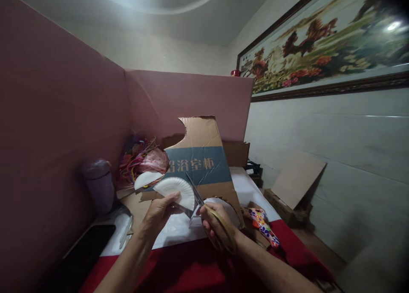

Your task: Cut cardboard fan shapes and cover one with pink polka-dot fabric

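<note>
My left hand (161, 212) pinches the lower edge of a white paper plate (177, 190) and holds it up above the table. My right hand (215, 229) is closed round the gold handles of a pair of scissors (200, 201), whose blades point up and left against the plate's right edge. A large piece of cardboard (201, 156) with a blue band and printed characters stands tilted just behind the plate. A second white paper plate (145, 178) lies behind it to the left.
Pink partition boards (64, 114) wall in the left and back. A purple cup (99, 184), a dark phone (87, 242), a heap of coloured pipe cleaners (137, 158) and a spotted paper piece (263, 224) lie around. The red cloth (191, 267) covers the table front. Cardboard sheets (297, 178) lean at the right wall.
</note>
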`<state>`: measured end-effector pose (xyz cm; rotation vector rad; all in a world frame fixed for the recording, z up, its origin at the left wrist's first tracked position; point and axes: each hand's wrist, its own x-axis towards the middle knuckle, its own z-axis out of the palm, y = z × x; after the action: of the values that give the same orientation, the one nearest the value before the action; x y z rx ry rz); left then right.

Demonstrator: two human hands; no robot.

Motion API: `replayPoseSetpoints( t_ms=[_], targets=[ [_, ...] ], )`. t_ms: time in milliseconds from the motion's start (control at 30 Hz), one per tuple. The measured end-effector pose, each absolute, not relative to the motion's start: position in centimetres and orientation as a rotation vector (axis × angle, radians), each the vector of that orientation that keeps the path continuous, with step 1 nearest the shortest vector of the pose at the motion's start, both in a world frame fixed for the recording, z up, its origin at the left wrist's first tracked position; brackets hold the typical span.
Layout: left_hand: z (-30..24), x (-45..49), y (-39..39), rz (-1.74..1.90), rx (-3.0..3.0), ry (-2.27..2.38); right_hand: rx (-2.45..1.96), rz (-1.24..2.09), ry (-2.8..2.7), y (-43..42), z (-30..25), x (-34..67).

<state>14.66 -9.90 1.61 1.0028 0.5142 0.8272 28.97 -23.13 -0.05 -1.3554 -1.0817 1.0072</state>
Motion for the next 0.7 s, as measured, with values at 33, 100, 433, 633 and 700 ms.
replayPoseSetpoints(
  t_ms=[33,100,433,633,700],
  targets=[
    [1.5,14.6,-9.8,0.824,1.003,0.52,-1.37,0.996,-1.093,-23.1,-0.1,29.0],
    [1.5,14.5,-9.6,0.813,1.019,0.542,-1.374,1.004,-1.126,-23.4,0.3,29.1],
    [2.9,14.2,-9.4,0.747,1.121,0.559,-1.22,1.282,-1.13,-25.3,4.4,30.7],
    [4.0,13.7,-10.0,0.738,1.101,0.614,-1.31,1.195,-1.159,-24.4,4.4,30.1],
    [4.2,13.4,-10.0,0.739,1.129,0.661,-1.324,1.239,-1.154,-24.3,4.4,30.1]
  ],
)
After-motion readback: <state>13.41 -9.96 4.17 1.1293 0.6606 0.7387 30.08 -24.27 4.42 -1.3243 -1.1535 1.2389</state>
